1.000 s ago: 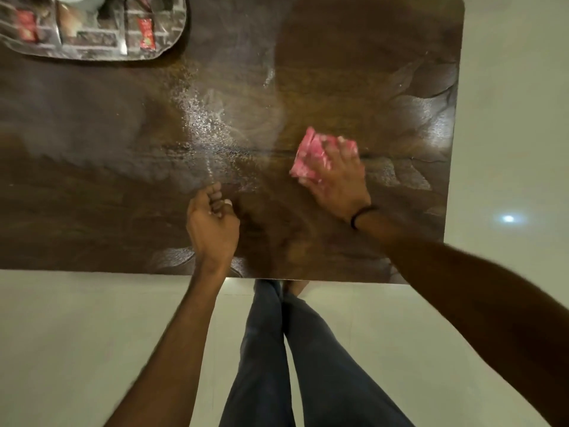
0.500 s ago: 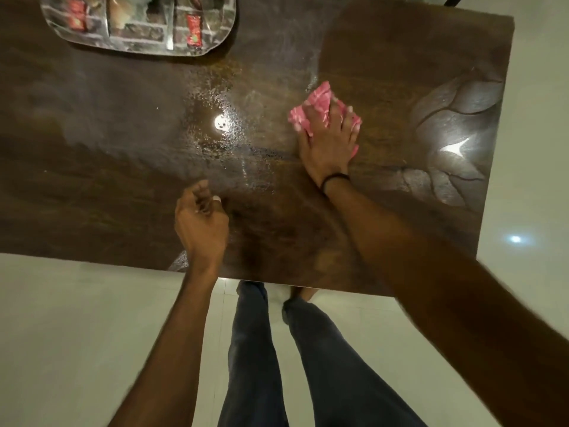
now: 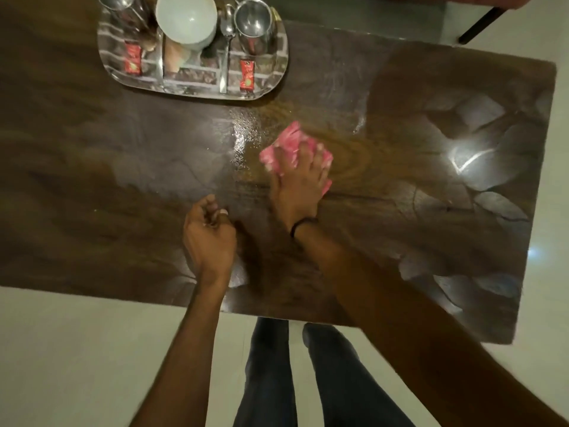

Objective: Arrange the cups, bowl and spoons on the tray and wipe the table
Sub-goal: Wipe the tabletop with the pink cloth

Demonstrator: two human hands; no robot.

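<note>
— What's the right hand (image 3: 300,188) doing?

— Flat on the pink cloth (image 3: 292,149), palm down, fingers (image 3: 303,155) spread over it & pressing it to the table (image 3: 92,180). Not really a pinch, more a press; cloth sticks out past the fingertips on the far side & a bit at the rt edge of the hand. Black band on that wrist.

— And the left hand (image 3: 209,238)?

— Loosely curled, holding nothing, knuckles resting on the tabletop near the front edge, just left of the rt wrist. The two hands are close but apart.

— Where's the cloth vs. the rest?

— About mid-table. Right beside it, on its left, there's a wet patch (image 3: 243,140) w/ droplets catching the light (streaky sheen runs on toward the tray too). Dark wood-grain top, glare spot further right.

— Tray?

— Tray (image 3: 268,84) sits at the far edge, well apart from the cloth, up & left of it. On it: a pale bowl (image 3: 186,18) in the middle, a steel cup (image 3: 254,26) to its right, another steel cup (image 3: 123,4) at the far left, partly cut off by the frame. A spoon (image 3: 226,47) lies between bowl & rt cup, handle toward us. Second spoon (image 3: 160,63) left of the bowl, I think; only the handle shows clearly.

— Anything else?

— Person's legs in dark trousers below the table edge, pale floor.
</note>
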